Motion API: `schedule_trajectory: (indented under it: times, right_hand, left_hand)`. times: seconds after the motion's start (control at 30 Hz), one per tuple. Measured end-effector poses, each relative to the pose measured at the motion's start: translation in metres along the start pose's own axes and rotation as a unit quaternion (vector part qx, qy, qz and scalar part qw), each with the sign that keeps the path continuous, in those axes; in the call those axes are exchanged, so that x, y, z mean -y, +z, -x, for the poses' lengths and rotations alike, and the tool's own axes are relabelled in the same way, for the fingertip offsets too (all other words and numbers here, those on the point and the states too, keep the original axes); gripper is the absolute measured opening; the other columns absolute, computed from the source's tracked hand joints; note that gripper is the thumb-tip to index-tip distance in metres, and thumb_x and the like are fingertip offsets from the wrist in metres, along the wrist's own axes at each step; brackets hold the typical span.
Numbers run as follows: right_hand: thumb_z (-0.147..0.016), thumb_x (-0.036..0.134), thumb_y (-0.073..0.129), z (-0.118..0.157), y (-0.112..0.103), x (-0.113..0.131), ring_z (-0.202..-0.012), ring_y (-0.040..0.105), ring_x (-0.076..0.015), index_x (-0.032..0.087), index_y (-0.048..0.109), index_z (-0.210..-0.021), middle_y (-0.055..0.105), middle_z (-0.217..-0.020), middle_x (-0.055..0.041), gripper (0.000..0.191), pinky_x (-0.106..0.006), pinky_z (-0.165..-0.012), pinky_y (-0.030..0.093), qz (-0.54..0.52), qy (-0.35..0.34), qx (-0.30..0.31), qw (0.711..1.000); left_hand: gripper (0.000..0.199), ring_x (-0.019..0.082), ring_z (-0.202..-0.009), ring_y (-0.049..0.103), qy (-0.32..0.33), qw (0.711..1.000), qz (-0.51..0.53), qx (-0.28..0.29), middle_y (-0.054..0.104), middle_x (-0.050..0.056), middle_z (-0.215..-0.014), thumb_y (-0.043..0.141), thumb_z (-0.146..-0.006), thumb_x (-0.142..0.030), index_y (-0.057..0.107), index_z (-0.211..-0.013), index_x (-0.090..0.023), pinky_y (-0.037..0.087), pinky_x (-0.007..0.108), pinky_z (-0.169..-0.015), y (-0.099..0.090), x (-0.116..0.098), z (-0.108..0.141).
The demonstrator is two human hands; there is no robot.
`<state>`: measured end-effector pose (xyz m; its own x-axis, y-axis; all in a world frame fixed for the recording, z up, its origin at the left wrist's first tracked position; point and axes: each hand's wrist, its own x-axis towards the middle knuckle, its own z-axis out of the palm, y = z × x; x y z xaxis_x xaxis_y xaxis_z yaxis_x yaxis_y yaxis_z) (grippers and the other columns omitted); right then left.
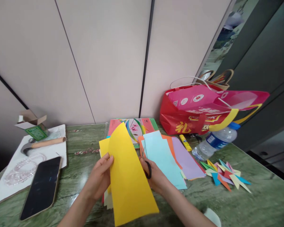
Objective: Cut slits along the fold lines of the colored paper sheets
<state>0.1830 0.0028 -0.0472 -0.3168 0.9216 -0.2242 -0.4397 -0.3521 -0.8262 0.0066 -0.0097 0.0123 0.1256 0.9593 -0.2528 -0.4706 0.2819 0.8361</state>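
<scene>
A sheet of yellow paper [130, 176] is held up by my left hand [101, 171], thumb in front and fingers behind its left edge. My right hand [155, 176] is closed on a pair of scissors [148, 169] with dark handles, just right of the sheet. The blades are mostly hidden, so whether they touch the paper I cannot tell. Beneath and beside the hands lie light blue sheets [164, 160], purple sheets [186, 159] and more yellow paper [104, 145]. A colourful paper packet [145, 126] lies behind them.
On the left are a phone [41, 187], a hammer [47, 142], a beaded string [22, 170] and a small green box [36, 132]. To the right stand a red bag [172, 112], a tilted water bottle [215, 142], a yellow glue stick [185, 142] and folded paper pieces [227, 173].
</scene>
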Motion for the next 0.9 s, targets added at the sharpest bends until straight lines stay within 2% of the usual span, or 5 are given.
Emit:
schedule_trajectory:
  times: [0.13, 0.3, 0.5, 0.67, 0.9]
  right_hand:
    - [-0.072, 0.042, 0.066, 0.004, 0.001, -0.005, -0.057, 0.06, -0.0146, 0.017, 0.058, -0.086, 0.062, -0.064, 0.0013, 0.03, -0.028, -0.058, 0.047, -0.082, 0.113, 0.079, 0.987]
    - [-0.06, 0.025, 0.077, 0.006, 0.001, -0.004, -0.059, 0.061, -0.0131, 0.02, 0.055, -0.086, 0.063, -0.066, 0.0031, 0.035, -0.026, -0.057, 0.048, -0.111, 0.117, 0.058, 0.985]
    - [-0.05, 0.029, 0.081, 0.001, -0.003, 0.009, -0.048, 0.053, -0.0104, 0.019, 0.055, -0.079, 0.055, -0.057, 0.0068, 0.04, -0.021, -0.046, 0.039, -0.035, -0.032, -0.115, 0.992]
    - [-0.05, 0.029, 0.081, -0.006, -0.02, 0.021, -0.052, 0.052, -0.0098, 0.02, 0.055, -0.082, 0.059, -0.061, 0.006, 0.042, -0.02, -0.047, 0.036, 0.033, -0.12, -0.18, 0.976]
    - [-0.046, 0.028, 0.082, -0.012, -0.047, 0.038, -0.051, 0.052, -0.0106, 0.019, 0.054, -0.081, 0.062, -0.061, 0.0038, 0.046, -0.021, -0.047, 0.038, 0.078, -0.175, -0.232, 0.954]
  left_hand:
    - [0.025, 0.024, -0.082, 0.068, -0.015, 0.999, 0.044, 0.01, 0.074, 0.004, -0.087, 0.068, -0.068, -0.028, 0.065, -0.092, -0.021, 0.052, 0.032, -0.07, -0.002, 0.003, -0.001]
    - [0.028, 0.024, -0.082, 0.068, -0.017, 0.998, 0.051, 0.025, 0.074, 0.005, -0.09, 0.068, -0.069, -0.029, 0.064, -0.096, -0.021, 0.053, 0.031, -0.07, -0.003, 0.006, -0.002]
    - [0.036, 0.026, -0.081, 0.068, 0.0, 0.999, 0.036, -0.04, 0.074, 0.006, -0.087, 0.074, -0.062, -0.037, 0.065, -0.093, -0.021, 0.054, 0.031, -0.064, -0.005, 0.002, -0.005]
    - [0.04, 0.026, -0.077, 0.069, -0.007, 0.999, -0.044, -0.013, 0.074, 0.007, -0.088, 0.076, -0.059, -0.033, 0.065, -0.095, -0.021, 0.054, 0.032, -0.061, -0.011, 0.003, -0.007]
    - [0.028, 0.023, -0.059, 0.068, 0.003, 0.986, -0.145, -0.083, 0.074, 0.005, -0.067, 0.075, -0.059, -0.036, 0.065, -0.074, -0.015, 0.052, 0.032, -0.056, -0.03, 0.003, -0.017]
